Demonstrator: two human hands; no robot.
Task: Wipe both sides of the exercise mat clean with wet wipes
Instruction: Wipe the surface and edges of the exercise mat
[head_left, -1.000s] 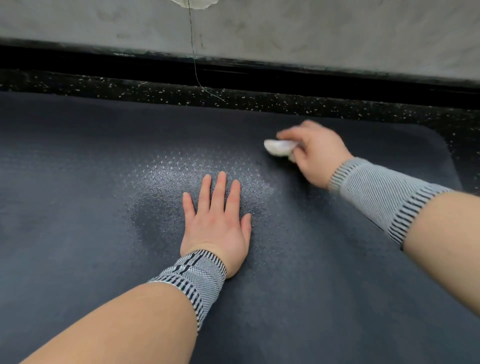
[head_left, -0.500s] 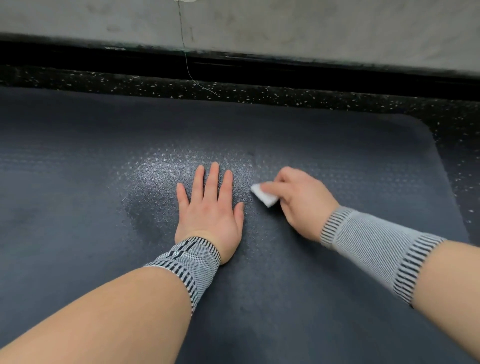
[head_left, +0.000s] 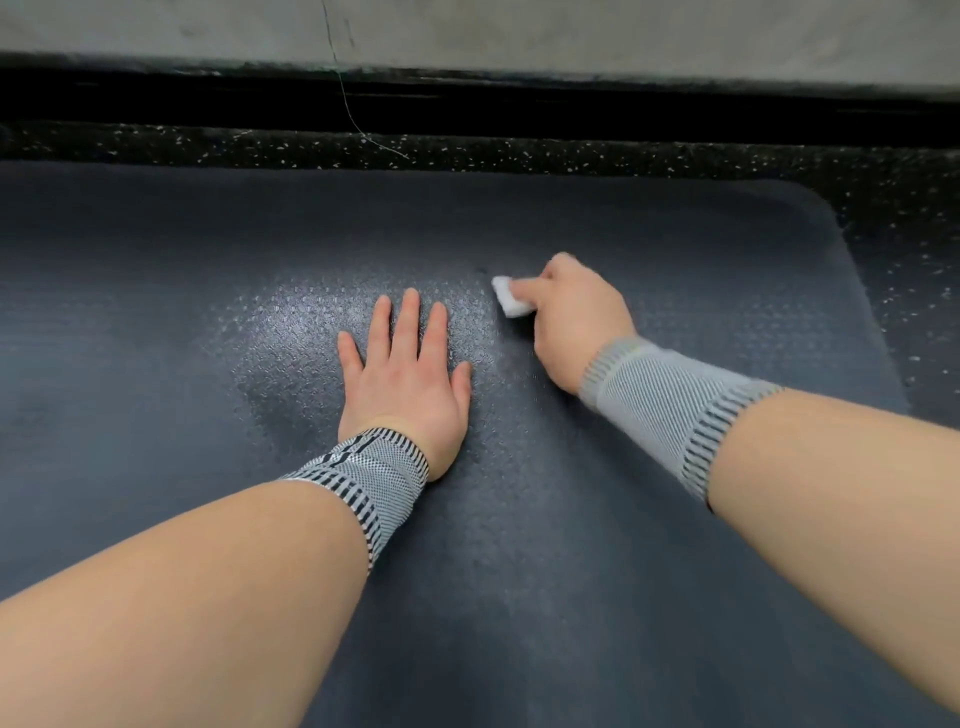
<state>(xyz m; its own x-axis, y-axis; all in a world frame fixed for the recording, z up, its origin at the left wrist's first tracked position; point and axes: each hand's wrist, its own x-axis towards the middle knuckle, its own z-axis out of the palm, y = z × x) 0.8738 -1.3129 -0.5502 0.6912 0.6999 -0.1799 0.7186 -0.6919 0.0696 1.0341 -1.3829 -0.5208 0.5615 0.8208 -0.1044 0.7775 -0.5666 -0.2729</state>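
Pinching the soft, limp wet wipe (head_left: 511, 297) right of the flat, straight-fingered left hand (head_left: 402, 382), the right hand (head_left: 574, 325) rubbed the flexible, grippy exercise mat (head_left: 675, 249).

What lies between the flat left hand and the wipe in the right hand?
Head view: only bare mat, its textured surface glinting, separates the left hand, pressed flat, from the folded white wet wipe gripped by the right hand.

Dark grey textured rubber exercise mat (head_left: 156, 291): one
Folded white wet wipe (head_left: 511, 297): one, on the mat
Bare hands: two, left (head_left: 402, 382), right (head_left: 576, 325), on the mat
Grey striped knit wristbands (head_left: 363, 480): two, above the mat
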